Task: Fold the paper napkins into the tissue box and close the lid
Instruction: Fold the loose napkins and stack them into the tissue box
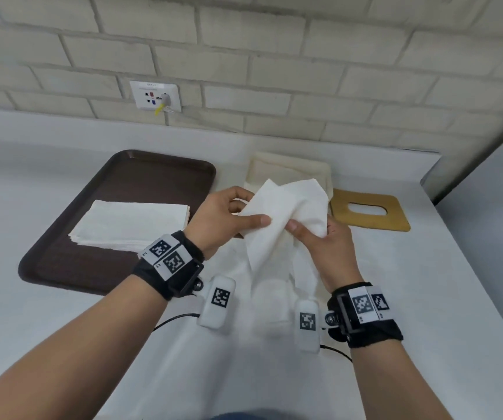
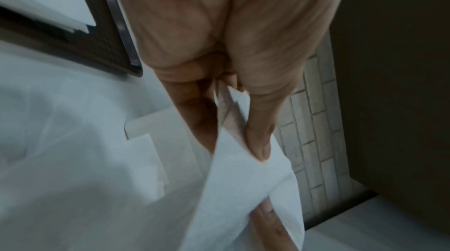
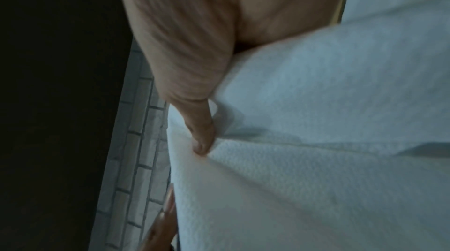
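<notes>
A white paper napkin (image 1: 286,219) hangs crumpled in the air between both hands, above the counter. My left hand (image 1: 232,213) pinches its upper left edge between thumb and fingers; the same pinch on the napkin (image 2: 248,193) shows in the left wrist view under my left hand (image 2: 233,120). My right hand (image 1: 319,241) grips the right side, thumb pressed into the napkin (image 3: 316,120); my right hand (image 3: 194,101) fills the top of the right wrist view. Behind the napkin sits the cream tissue box (image 1: 286,168), open. Its wooden lid (image 1: 371,213) with an oval slot lies flat to the right.
A dark brown tray (image 1: 116,189) at the left carries a stack of flat white napkins (image 1: 132,222). The white counter (image 1: 426,298) meets a brick wall with a power socket (image 1: 155,96). A grey cabinet side (image 1: 492,165) stands at the right.
</notes>
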The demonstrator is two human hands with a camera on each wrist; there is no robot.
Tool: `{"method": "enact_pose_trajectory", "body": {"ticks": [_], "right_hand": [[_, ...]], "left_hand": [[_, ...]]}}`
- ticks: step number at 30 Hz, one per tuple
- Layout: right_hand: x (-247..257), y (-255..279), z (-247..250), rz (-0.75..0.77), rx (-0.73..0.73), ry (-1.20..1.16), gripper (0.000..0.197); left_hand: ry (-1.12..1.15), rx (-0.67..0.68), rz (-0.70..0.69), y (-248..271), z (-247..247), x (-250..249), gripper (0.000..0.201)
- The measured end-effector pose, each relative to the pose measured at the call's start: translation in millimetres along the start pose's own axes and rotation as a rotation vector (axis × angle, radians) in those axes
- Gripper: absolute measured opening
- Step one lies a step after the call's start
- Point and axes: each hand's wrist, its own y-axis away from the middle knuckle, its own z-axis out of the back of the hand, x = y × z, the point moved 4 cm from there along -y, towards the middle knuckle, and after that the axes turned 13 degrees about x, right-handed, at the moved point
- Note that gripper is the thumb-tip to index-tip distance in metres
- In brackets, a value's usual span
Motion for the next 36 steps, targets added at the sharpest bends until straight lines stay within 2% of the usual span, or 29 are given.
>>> {"method": "enact_pose_trajectory", "body": {"ticks": [7, 11, 15, 18, 21, 24, 26, 29, 31, 33, 36], "right_hand": [[-0.6, 29.5, 10.5, -0.028, -0.107, -0.086, 0.010], [-1.6, 42.3, 17.7, -0.036, -0.157, -0.069, 0.009], [-3.6, 50.3, 25.6, -0.053, -0.200, -0.055, 0.010], [1.6, 56.0, 35.9, -0.047, -0.244, -0.006, 0.011], [16.6, 64.6, 50.4, -0.020, -0.275, 0.050, 0.009], [42.1, 76.2, 62.3, 0.046, -0.248, 0.097, 0.012], [61.4, 84.4, 64.2, 0.140, -0.198, 0.045, 0.019], [75.8, 86.9, 57.5, 0.243, -0.143, -0.176, 0.023], [70.7, 81.4, 47.3, 0.224, -0.177, -0.204, 0.028], [57.3, 74.7, 35.2, 0.159, -0.250, -0.129, 0.018], [35.0, 66.4, 22.5, 0.073, -0.335, -0.057, 0.007]], "left_hand": [[0.106, 0.009, -0.027, 1.4, -10.9, 1.2, 0.008], [0.116, 0.054, -0.029, -0.1, -19.0, 4.9, 0.018], [0.141, 0.073, -0.045, -0.7, -23.0, 7.7, 0.017], [0.145, -0.022, -0.073, -2.7, -13.3, 11.7, 0.012], [0.228, -0.137, -0.061, -3.7, 2.4, 17.2, 0.017], [0.257, -0.173, -0.037, -4.6, 11.7, 21.7, 0.017], [0.237, -0.159, -0.056, -6.4, 9.5, 20.1, 0.014], [0.202, -0.111, -0.118, -8.3, -5.1, 10.3, 0.013], [0.144, -0.051, -0.165, -8.7, -18.9, 2.6, 0.016], [0.109, 0.002, -0.189, -7.6, -31.9, -4.4, 0.017], [0.158, 0.026, -0.173, -9.5, -44.4, -6.5, 0.031]]}}
